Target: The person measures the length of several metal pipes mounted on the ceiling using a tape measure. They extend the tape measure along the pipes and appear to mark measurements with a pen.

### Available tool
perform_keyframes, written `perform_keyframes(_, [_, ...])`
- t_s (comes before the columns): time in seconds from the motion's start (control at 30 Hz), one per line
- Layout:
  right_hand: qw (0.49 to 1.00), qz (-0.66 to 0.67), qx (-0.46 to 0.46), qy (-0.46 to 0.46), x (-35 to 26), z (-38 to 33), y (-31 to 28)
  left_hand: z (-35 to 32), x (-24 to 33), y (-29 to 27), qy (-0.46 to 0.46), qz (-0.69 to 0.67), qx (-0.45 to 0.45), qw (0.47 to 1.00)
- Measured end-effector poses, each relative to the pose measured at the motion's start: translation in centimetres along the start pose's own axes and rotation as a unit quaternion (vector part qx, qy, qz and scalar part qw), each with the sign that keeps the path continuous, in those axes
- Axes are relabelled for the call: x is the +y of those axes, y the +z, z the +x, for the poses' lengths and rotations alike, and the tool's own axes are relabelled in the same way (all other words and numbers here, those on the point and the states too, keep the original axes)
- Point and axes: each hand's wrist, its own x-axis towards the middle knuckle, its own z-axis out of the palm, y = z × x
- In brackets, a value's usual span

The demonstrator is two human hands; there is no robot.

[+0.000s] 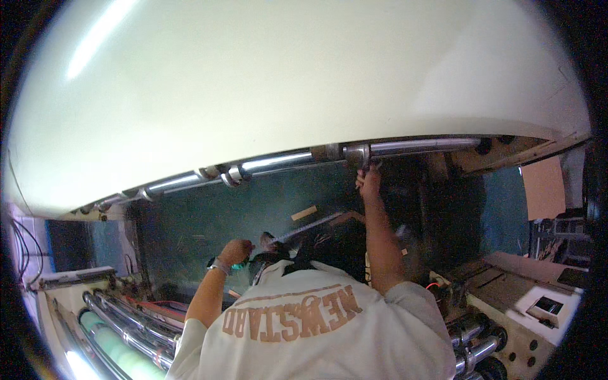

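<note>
My right hand (pixel 368 180) is raised to a long shiny shaft (pixel 424 146) under the edge of a cream machine cover. Its curled fingers are at the underside of a metal collar (pixel 358 154) on that shaft. Whatever they grip is too small and dark to name. My left hand (pixel 235 251) hangs lower, in front of my body, with a band round the wrist. Its fingers are closed, and a dark object with a green patch (pixel 238 266) shows just below them. Whether the hand holds that object is unclear.
The cream cover (pixel 285 69) spans the view ahead. More collars (pixel 235 174) sit along the shaft to the left. Behind me on the left are machine rollers (pixel 120 339); on the right stands a machine frame (pixel 506 304). A tan strip (pixel 304 213) lies on the dark floor.
</note>
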Motion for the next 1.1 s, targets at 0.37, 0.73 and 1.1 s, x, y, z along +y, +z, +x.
perform_keyframes(0.37, [0.987,0.025,-0.074,0.144,-0.9,-2.8,6.3,0.1,-1.9,0.0,-0.063,-0.154,0.065,0.984])
perform_keyframes(0.73, [0.991,0.060,-0.043,0.113,4.6,-2.1,8.6,-1.9,-4.4,-1.7,-0.099,-0.223,0.114,0.963])
perform_keyframes(1.1, [0.993,0.061,-0.033,0.097,4.4,-1.5,8.4,-3.3,-4.4,-1.8,-0.100,-0.208,0.130,0.964])
